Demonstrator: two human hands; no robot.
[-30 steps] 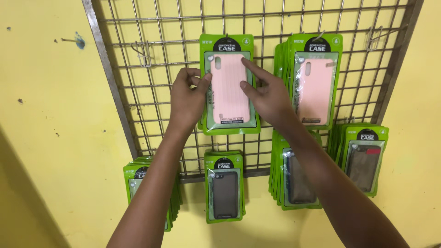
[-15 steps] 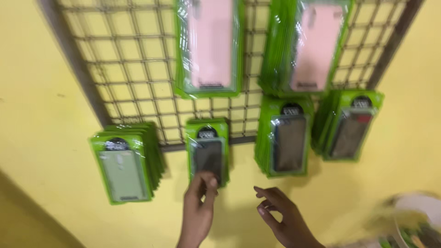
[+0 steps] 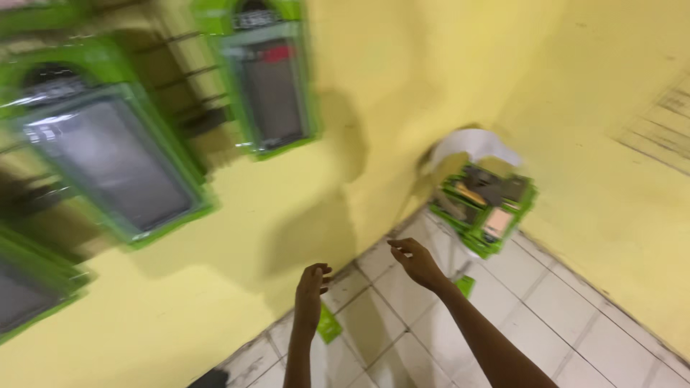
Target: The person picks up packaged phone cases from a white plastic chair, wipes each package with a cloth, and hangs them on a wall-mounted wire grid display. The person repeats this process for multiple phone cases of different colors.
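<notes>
Both hands, left hand [image 3: 310, 287] and right hand [image 3: 415, 260], hang loosely open, seemingly empty, above the tiled floor [image 3: 575, 316]

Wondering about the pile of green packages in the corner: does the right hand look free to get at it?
Probably yes: the right hand is empty, and only bare floor tiles lie before the pile of green packages.

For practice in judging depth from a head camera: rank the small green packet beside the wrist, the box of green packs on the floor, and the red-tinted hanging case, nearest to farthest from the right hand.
1. Small green packet: on the tiles just right of the right hand.
2. Box of green packs: in the corner, beyond the hand.
3. Red-tinted hanging case: high on the wall, upper left.
</notes>
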